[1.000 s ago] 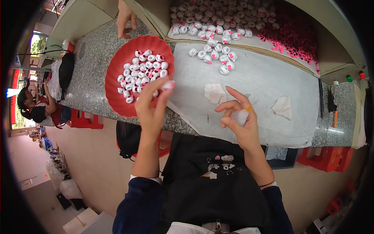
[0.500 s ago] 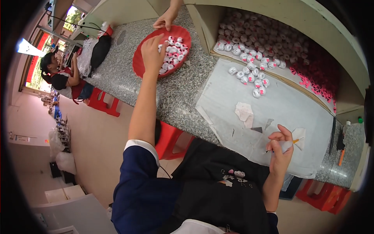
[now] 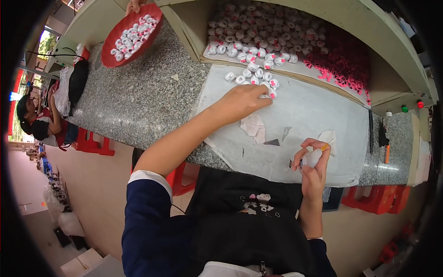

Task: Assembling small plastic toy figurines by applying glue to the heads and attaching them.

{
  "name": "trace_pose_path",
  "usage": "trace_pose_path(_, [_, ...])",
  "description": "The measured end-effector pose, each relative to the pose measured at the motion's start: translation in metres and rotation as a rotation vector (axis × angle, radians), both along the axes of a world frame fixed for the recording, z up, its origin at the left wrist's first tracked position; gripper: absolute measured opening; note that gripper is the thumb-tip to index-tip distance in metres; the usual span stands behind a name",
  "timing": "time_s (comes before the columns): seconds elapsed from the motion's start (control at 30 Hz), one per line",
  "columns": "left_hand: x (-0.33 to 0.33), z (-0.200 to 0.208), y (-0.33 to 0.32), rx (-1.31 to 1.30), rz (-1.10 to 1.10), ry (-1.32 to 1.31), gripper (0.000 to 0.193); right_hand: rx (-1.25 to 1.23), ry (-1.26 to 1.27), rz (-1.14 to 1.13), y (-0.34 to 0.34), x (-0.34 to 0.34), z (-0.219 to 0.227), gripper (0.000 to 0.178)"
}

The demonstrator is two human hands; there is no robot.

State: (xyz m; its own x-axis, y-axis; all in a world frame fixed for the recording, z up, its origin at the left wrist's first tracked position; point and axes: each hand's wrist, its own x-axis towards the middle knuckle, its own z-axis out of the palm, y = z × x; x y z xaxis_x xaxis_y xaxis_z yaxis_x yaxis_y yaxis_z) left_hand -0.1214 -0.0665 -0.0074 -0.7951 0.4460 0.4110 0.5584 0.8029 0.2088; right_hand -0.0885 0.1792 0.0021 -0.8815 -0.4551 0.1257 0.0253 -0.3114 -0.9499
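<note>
My left hand is over the white sheet, its fingers bent and pinched on a small white round piece at the near edge of a loose cluster. Other white pieces with pink marks lie just beyond my fingers. In my right hand, above the sheet's near right part, is a small translucent white bottle with a yellow end and a dark end. My fingers curl around it and hide part of its shape.
Another person's hand holds a red basket of white pieces, tilted at the far left. A shelf compartment holds heaped white pieces and pink bits. Scraps lie on the sheet. Red stools stand under the counter.
My left hand has left the red basket and come right to the white pieces. The other person's hand has taken the basket away leftward. My right hand has turned the bottle slightly.
</note>
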Motion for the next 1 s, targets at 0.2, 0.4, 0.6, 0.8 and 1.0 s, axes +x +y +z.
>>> trace_pose_path(0.2, [0.02, -0.001, 0.013, 0.376, 0.175, -0.117, 0.02, 0.149, 0.016, -0.04, -0.003, 0.002, 0.018, 0.036])
trace_pose_path(0.4, [0.073, 0.018, 0.051, 1.557, 0.042, -0.494, 0.014, -0.14, 0.053, -0.12, 0.005, 0.004, 0.028, 0.031])
trace_pose_path(0.6, [0.095, 0.01, 0.065, 1.902, 0.081, -0.505, 0.021, -0.203, -0.025, -0.347, -0.013, 0.009, 0.041, 0.033])
trace_pose_path(0.8, [0.1, 0.012, 0.074, 1.96, 0.034, -0.441, 0.026, 0.051, 0.421, -0.357, -0.017, 0.019, 0.033, 0.039])
trace_pose_path(1.0, [0.102, 0.014, 0.077, 1.907, 0.057, -0.482, 0.034, 0.158, 0.593, -0.342, -0.016, 0.026, 0.035, 0.043])
